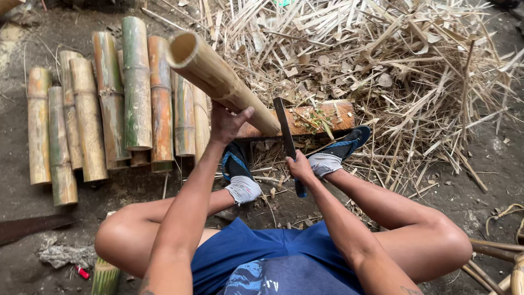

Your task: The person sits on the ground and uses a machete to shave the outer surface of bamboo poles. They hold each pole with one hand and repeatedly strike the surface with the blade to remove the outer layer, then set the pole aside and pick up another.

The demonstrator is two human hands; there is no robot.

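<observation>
As I look down, my left hand (228, 123) cups one tilted bamboo tube (218, 79), its lower end on a wooden block (319, 117); my right hand's (299, 167) grip clenches one machete (287, 136). About ten bamboo sections (109, 104) lie alongside.

No packages, labels, signs or screens
</observation>
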